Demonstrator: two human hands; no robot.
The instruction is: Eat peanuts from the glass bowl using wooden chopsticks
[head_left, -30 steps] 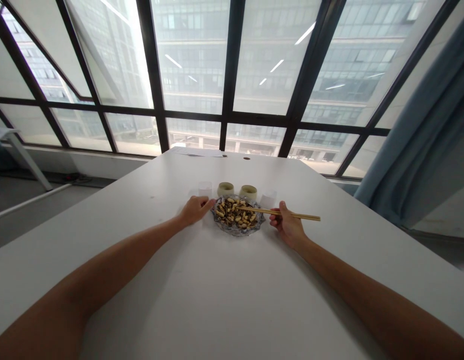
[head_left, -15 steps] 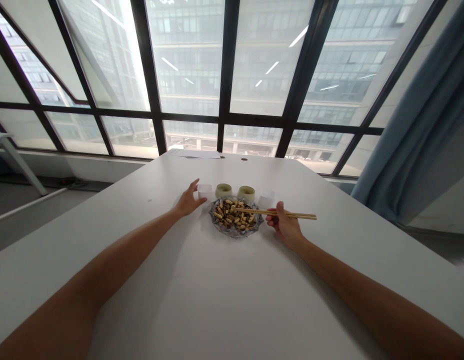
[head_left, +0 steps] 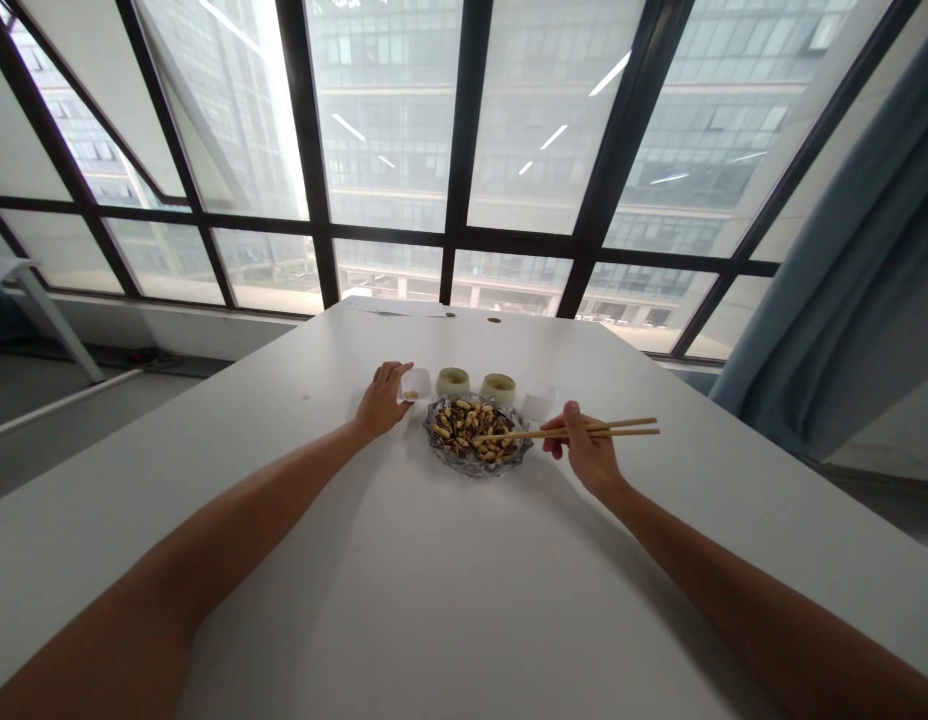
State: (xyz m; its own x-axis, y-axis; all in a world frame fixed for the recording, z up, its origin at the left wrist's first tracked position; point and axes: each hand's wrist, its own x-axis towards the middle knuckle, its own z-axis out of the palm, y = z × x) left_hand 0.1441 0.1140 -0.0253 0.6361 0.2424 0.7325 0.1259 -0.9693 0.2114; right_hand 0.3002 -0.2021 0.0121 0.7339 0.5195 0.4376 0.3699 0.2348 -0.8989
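A: Start at the far left. What do we meet first?

B: The left hand (head_left: 381,400), over the white table (head_left: 434,580). Its thumb and fingers are curled round the near and far sides of a small clear tub (head_left: 417,376).

A: So it's gripping that one?

B: Yes, by its left side. A few pale yellow bits (head_left: 411,395) show inside. I can't tell whether the base rests on the table.

A: And right of that?

B: A left cup (head_left: 453,380), pale green, then the glass dish (head_left: 475,469) just in front, between the two hands and near both. It's heaped with peanuts (head_left: 443,431) mixed with darker seeds (head_left: 459,445). A matching right cup (head_left: 498,388) stands behind it too.

A: Do the hands touch the dish?

B: No, both are apart from it. The chopsticks (head_left: 525,435) reach into it from the right, tips among the nuts; I can't make out whether they nip one.

A: What's beyond?

B: A second clear tub (head_left: 539,401), behind the chopsticks, then the right hand (head_left: 588,455), pinching them between thumb and fingers. Their back ends sit slightly apart. Farthest right hangs a blue curtain (head_left: 824,260).
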